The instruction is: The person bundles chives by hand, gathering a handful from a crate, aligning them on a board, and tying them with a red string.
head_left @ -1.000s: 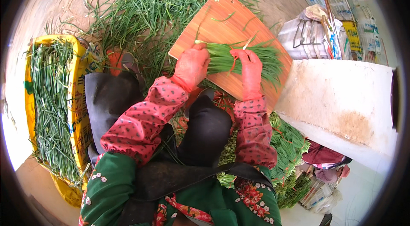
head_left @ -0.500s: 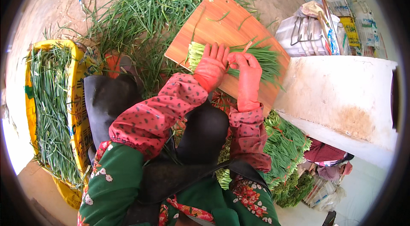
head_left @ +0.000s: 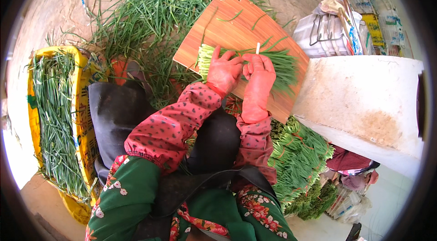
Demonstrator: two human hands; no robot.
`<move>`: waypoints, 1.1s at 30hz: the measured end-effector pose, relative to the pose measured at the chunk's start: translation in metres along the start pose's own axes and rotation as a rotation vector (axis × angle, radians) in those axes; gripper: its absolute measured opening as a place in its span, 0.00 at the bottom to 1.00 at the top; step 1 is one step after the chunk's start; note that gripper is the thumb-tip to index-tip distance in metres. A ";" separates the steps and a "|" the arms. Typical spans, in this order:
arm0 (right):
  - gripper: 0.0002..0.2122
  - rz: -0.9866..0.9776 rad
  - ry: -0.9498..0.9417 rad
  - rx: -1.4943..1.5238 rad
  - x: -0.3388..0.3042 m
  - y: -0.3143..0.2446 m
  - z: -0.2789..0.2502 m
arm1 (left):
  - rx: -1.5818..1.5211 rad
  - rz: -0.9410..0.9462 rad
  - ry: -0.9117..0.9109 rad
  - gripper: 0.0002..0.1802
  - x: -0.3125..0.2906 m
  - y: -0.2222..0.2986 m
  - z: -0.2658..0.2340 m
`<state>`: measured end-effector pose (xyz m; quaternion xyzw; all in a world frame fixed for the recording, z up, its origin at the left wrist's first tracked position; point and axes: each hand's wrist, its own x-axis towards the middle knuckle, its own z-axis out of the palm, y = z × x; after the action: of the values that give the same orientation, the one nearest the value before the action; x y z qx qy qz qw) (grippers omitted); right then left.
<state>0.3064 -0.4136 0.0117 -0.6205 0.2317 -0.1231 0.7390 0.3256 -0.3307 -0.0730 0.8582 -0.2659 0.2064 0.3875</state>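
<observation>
A bundle of garlic chives (head_left: 283, 65) lies across the orange wood-grain board (head_left: 236, 22), pale stem ends to the left and green leaves to the right. My left hand (head_left: 223, 71), in a pinkish-red rubber glove, is closed over the stems near the cut ends. Beside it, my right hand (head_left: 258, 74), gloved alike, pinches at the bundle's middle with its fingers bent. Just above those fingers sticks up the end of a thin pale strip (head_left: 258, 48). How it runs round the bundle is hidden by my hands.
Loose chives (head_left: 177, 4) are heaped on the floor beyond the board. To the left stands a yellow-lined crate (head_left: 82, 104) full of chives. Tied bundles (head_left: 300, 159) are stacked at my right, below a white slab-like surface (head_left: 359, 99). Foam boxes (head_left: 318, 36) stand behind.
My right hand has shifted slightly left and closer to my left hand, its fingers curling in more. My left fingers have bent and spread a little. The pale strip now points upward.
</observation>
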 end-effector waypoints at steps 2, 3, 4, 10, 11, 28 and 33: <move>0.06 0.034 0.005 -0.033 -0.007 -0.004 0.008 | -0.007 0.008 -0.011 0.05 -0.001 -0.002 -0.002; 0.06 0.046 0.003 -0.042 -0.010 -0.008 0.011 | -0.025 0.020 -0.018 0.05 -0.003 -0.004 -0.002; 0.06 0.059 0.002 -0.050 -0.013 -0.011 0.013 | -0.044 0.033 -0.026 0.05 -0.005 -0.005 -0.003; 0.08 0.034 -0.030 -0.062 -0.004 -0.008 -0.013 | -0.142 -0.111 -0.310 0.16 0.007 -0.001 -0.011; 0.08 0.045 -0.027 -0.074 -0.003 -0.011 -0.022 | -0.250 -0.186 -0.390 0.20 0.016 0.003 -0.018; 0.20 0.108 -0.023 -0.157 -0.116 -0.033 -0.087 | -1.552 -1.023 -1.137 0.30 0.007 -0.009 -0.068; 0.25 0.038 -0.039 -0.244 -0.132 -0.029 -0.077 | -2.048 -1.191 -0.678 0.28 -0.029 0.040 -0.114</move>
<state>0.1577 -0.4237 0.0559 -0.7034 0.2425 -0.0680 0.6647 0.2614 -0.2565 0.0027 0.1563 0.0407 -0.5391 0.8266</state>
